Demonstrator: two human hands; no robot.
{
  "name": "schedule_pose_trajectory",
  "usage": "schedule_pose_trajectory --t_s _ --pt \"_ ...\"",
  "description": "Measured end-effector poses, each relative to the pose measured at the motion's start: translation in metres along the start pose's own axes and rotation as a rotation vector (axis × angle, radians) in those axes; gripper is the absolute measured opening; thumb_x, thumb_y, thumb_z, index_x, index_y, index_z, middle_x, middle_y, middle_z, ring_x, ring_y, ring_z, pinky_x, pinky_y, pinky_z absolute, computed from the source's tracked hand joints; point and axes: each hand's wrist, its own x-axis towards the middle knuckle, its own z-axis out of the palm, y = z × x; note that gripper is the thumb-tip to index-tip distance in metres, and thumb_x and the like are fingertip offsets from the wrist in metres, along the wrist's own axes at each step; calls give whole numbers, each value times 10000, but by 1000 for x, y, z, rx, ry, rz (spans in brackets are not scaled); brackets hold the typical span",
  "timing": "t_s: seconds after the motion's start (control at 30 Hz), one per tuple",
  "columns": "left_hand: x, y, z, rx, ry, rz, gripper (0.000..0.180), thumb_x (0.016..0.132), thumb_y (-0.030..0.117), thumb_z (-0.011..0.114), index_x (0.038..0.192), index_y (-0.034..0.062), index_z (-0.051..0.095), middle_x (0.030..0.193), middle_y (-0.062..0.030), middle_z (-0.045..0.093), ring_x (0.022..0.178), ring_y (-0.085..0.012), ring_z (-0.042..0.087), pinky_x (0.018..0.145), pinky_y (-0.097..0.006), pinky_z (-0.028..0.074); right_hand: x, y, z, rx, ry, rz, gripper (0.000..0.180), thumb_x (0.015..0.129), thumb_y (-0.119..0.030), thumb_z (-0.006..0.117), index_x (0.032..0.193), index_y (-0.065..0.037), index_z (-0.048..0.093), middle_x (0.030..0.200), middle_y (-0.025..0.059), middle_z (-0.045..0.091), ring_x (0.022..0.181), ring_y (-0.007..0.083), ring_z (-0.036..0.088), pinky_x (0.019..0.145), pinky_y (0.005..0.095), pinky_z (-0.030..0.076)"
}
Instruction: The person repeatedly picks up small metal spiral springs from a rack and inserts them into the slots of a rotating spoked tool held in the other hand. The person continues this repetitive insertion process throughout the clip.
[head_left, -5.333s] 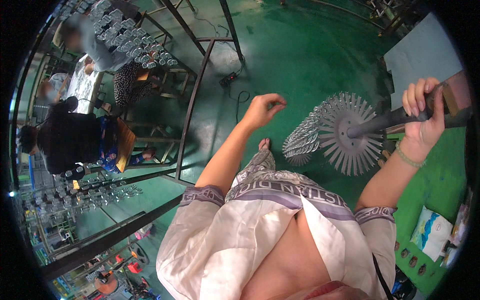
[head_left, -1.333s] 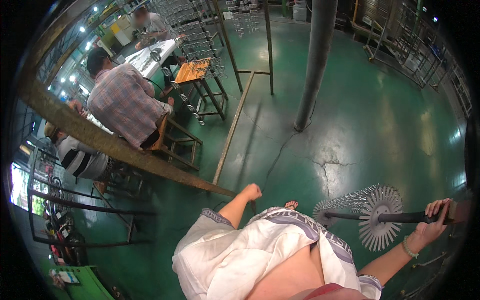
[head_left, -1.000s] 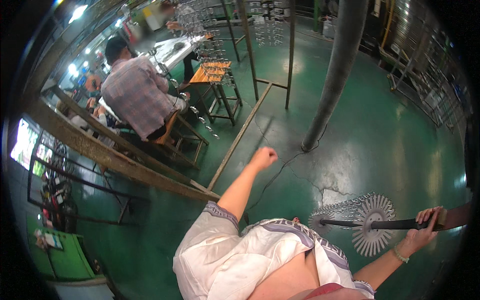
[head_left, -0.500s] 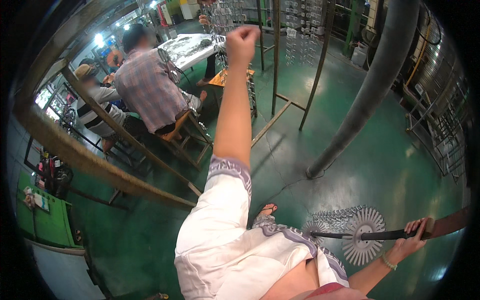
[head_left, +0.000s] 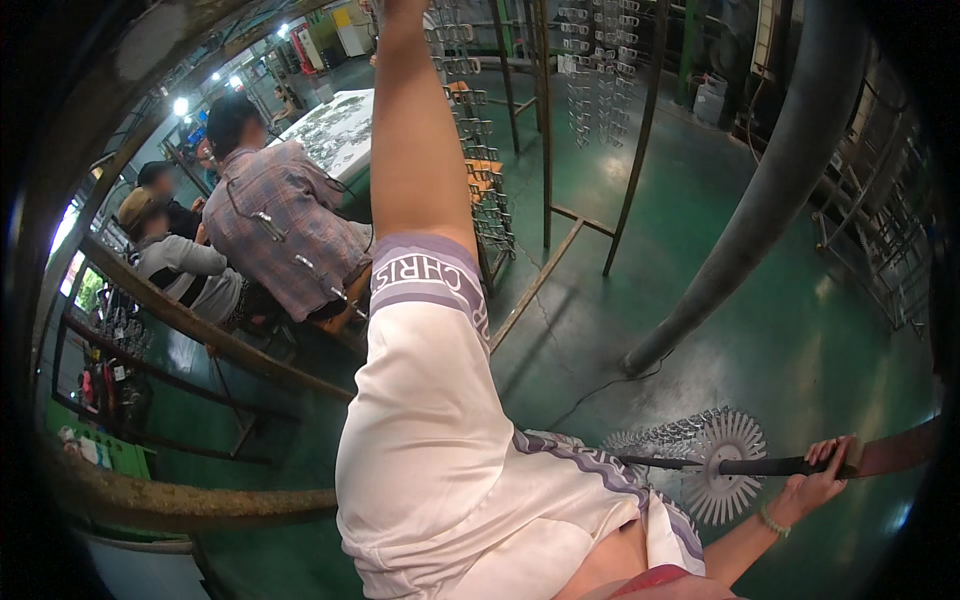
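My right hand (head_left: 818,482) is wrapped round the end of a dark rod (head_left: 765,467) at the lower right. A slotted metal disc (head_left: 727,465) is mounted on that rod. Rows of small shiny metal pieces (head_left: 665,438) run from it towards a second disc, partly hidden behind my clothing. Straight up the middle reaches my left arm, and my left hand (head_left: 404,8) is cut off by the top edge, its fingers out of sight. Beside that forearm hang strands of small metal buckle-like pieces (head_left: 478,130).
Rusty metal frame bars (head_left: 215,505) cross the left side. A thick grey pipe (head_left: 745,240) slants down to the floor at right. Several people sit by a white-topped table (head_left: 355,110) at the far left. More metal strands (head_left: 600,60) hang at the back.
My left arm has reached farther up, taking the formerly closed hand mostly out of the picture. The view has shifted. My right hand keeps its grip on the rod.
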Motion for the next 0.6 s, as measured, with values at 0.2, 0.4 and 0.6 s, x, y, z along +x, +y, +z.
schedule_pose_trajectory --t_s 0.2,0.4,0.6 --pt "9 5 -5 93 -138 -28 143 708 65 695 806 -28 648 722 -113 650 612 -178 594 574 -318 483 -3 17 13 57 -29 27 82 860 -48 567 900 23 556 628 28 423 489 106 357 437 245 286" --pt "13 19 -10 71 -155 14 147 686 31 702 793 -49 642 738 -136 647 627 -212 596 569 -340 491 -8 13 27 40 -43 44 92 847 -8 567 931 28 556 664 26 442 500 104 358 441 250 296" --pt "27 20 -18 93 -190 42 153 663 -3 709 780 -69 635 753 -160 643 643 -246 598 564 -362 500 0 25 26 5 -56 46 119 828 -13 576 933 43 577 606 36 410 478 128 358 441 266 305"
